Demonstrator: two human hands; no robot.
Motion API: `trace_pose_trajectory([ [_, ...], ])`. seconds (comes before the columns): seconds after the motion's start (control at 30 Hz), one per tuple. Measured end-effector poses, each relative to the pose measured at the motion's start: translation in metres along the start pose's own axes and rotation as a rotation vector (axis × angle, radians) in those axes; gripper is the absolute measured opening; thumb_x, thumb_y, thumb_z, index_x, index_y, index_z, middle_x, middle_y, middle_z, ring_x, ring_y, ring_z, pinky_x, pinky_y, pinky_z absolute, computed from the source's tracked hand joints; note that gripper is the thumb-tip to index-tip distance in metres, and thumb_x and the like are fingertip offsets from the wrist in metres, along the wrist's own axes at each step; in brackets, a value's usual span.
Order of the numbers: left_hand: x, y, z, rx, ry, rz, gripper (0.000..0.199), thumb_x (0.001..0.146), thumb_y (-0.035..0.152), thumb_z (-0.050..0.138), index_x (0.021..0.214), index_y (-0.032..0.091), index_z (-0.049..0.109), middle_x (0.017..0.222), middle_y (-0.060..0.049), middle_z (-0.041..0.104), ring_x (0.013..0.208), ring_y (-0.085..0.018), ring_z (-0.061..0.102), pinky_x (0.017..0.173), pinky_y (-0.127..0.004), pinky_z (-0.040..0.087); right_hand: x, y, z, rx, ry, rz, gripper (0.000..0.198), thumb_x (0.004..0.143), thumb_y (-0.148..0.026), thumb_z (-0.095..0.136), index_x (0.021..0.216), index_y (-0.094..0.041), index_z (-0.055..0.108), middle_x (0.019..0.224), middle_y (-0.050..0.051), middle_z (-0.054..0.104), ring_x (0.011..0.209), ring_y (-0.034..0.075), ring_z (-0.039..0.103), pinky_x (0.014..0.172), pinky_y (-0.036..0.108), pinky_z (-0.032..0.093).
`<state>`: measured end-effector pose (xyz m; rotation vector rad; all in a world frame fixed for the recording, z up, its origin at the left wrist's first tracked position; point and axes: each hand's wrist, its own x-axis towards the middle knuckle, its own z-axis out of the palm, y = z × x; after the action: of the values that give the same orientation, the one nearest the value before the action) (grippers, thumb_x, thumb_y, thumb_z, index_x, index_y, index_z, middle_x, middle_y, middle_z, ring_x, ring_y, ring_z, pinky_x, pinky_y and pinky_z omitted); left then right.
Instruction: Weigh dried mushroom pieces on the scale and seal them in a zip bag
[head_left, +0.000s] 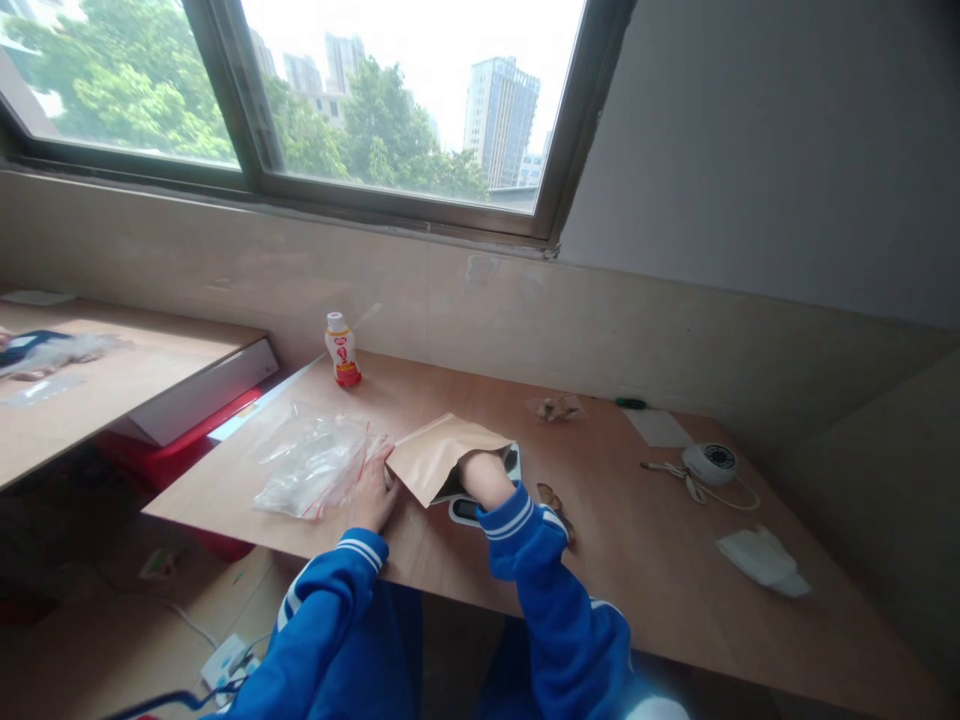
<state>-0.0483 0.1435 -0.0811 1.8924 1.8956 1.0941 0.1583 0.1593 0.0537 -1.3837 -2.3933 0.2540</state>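
A brown kraft paper bag (442,450) lies on the table, its mouth facing right. My left hand (373,492) is at the bag's left end, fingers curled against its corner. My right hand (484,477) reaches through the mouth into the bag, so its fingers are hidden. Partly under the bag is a flat device with a dark display, seemingly a small scale (464,511). Brown dried-looking pieces (551,497) lie just right of my right wrist, partly behind the sleeve. Clear zip bags (307,470) with red seal lines are spread left of my left hand.
A white and red bottle (343,352) stands at the back left. Toward the wall lie a clear packet of brown pieces (555,408), a green-handled tool (630,403) and white paper (658,428). Farther right are a white corded device (709,464) and a crumpled white pouch (763,560).
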Motion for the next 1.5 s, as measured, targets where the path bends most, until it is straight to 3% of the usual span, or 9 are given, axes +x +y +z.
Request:
trace_pose_trajectory([
  [0.23, 0.000, 0.005, -0.003, -0.023, -0.019, -0.018, 0.062, 0.079, 0.021, 0.054, 0.138, 0.022, 0.035, 0.145, -0.010, 0.043, 0.136, -0.026, 0.040, 0.113, -0.046, 0.034, -0.016, -0.016, -0.028, -0.015, -0.015, 0.091, 0.033, 0.083, -0.010, 0.057, 0.114, -0.016, 0.066, 0.112, 0.012, 0.070, 0.102, 0.025, 0.067, 0.091, 0.032, 0.050],
  [0.43, 0.000, 0.010, -0.005, -0.041, -0.014, -0.043, 0.060, 0.079, 0.023, 0.055, 0.137, 0.023, 0.037, 0.144, -0.009, 0.045, 0.135, -0.027, 0.041, 0.112, -0.046, 0.034, -0.027, -0.024, -0.046, -0.078, -0.165, 0.127, 0.016, 0.088, -0.021, 0.059, 0.092, -0.015, 0.073, 0.095, 0.015, 0.074, 0.089, 0.028, 0.071, 0.076, 0.032, 0.051],
  [0.8, 0.001, 0.010, -0.003, -0.045, 0.016, -0.030, 0.056, 0.080, 0.024, 0.053, 0.134, 0.019, 0.041, 0.141, -0.010, 0.048, 0.134, -0.025, 0.042, 0.113, -0.044, 0.033, -0.049, -0.020, -0.059, 0.000, 0.057, -0.026, 0.005, 0.088, -0.020, 0.062, 0.087, -0.019, 0.067, 0.095, 0.004, 0.072, 0.093, 0.020, 0.064, 0.085, 0.032, 0.040],
  [1.0, 0.002, 0.006, 0.001, -0.050, 0.025, -0.014, 0.054, 0.081, 0.021, 0.051, 0.134, 0.019, 0.040, 0.145, -0.010, 0.044, 0.137, -0.022, 0.038, 0.116, -0.041, 0.030, -0.053, -0.008, -0.066, -0.001, 0.160, -0.093, 0.009, 0.091, -0.024, 0.059, 0.094, -0.023, 0.068, 0.108, 0.001, 0.071, 0.098, 0.020, 0.059, 0.087, 0.033, 0.035],
  [1.3, 0.001, -0.003, 0.004, 0.000, 0.026, -0.009, 0.055, 0.081, 0.021, 0.050, 0.135, 0.019, 0.040, 0.140, -0.010, 0.048, 0.136, -0.023, 0.039, 0.115, -0.041, 0.032, -0.040, -0.002, -0.068, 0.002, 0.297, -0.201, 0.018, 0.095, -0.028, 0.053, 0.097, -0.028, 0.071, 0.121, 0.000, 0.066, 0.109, 0.018, 0.054, 0.098, 0.034, 0.033],
  [1.5, 0.002, -0.004, 0.005, 0.017, 0.021, -0.036, 0.054, 0.081, 0.024, 0.050, 0.134, 0.019, 0.041, 0.137, -0.011, 0.051, 0.131, -0.025, 0.046, 0.111, -0.041, 0.036, -0.016, 0.003, -0.071, 0.039, 0.266, -0.238, 0.017, 0.093, -0.026, 0.055, 0.096, -0.027, 0.072, 0.119, 0.000, 0.067, 0.105, 0.017, 0.056, 0.098, 0.033, 0.037],
])
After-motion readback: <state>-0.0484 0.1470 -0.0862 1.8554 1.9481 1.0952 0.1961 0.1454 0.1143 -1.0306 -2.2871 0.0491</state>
